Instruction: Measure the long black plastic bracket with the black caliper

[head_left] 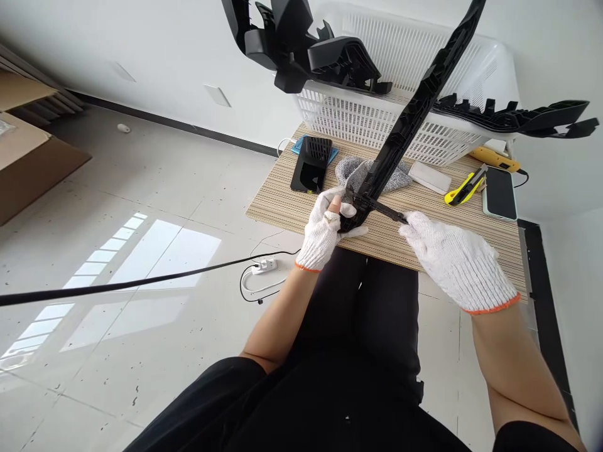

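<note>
My left hand, in a white knit glove with some fingertips bare, is closed round the lower end of a long black plastic strip that rises up and to the right over the basket. My right hand, also gloved, is closed on a thin dark tool whose tip rests against the strip's lower end beside my left fingers. Both hands hover over the near edge of a striped wooden table.
A white slatted basket at the table's back holds several black plastic parts. A grey glove, a black phone, a yellow utility knife, a second phone and a white block lie on the table. Cardboard boxes stand left; a power strip lies on the floor.
</note>
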Available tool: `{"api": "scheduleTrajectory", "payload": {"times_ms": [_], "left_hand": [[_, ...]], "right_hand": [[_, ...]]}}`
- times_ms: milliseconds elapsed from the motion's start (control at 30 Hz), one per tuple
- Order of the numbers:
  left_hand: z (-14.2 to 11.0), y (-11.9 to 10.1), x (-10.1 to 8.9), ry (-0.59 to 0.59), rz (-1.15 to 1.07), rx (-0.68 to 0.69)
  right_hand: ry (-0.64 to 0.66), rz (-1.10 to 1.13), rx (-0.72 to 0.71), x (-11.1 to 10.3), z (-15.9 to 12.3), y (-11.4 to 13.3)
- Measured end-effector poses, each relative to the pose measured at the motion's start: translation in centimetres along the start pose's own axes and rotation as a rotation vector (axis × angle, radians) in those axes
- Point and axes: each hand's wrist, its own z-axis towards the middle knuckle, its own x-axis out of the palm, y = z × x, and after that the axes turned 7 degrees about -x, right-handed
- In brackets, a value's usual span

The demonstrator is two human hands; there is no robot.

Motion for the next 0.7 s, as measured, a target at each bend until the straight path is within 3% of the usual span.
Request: {"api": "scheduleTrajectory", "payload": {"times_ms": [133,233,433,700], "left_hand": [[0.0,0.3,0.1,0.007,0.033,0.017],[0.0,0.3,0.0,0.016,0.042,0.018],[-0.1,0.1,0.0,0.028,0.025,0.014],[-0.2,-0.1,0.0,0.008,0.021,-0.007]], "right_hand": [[0.126,-0.172,0.058,-1.7,0.9,1.2],[0.092,-0.184,0.112,-2.2,1.9,1.5],[-0.090,-0.159,0.209,0.3,3.7,0.8],[-0.106,-0.152,0.222,2.7,4.1,-0.1]]}}
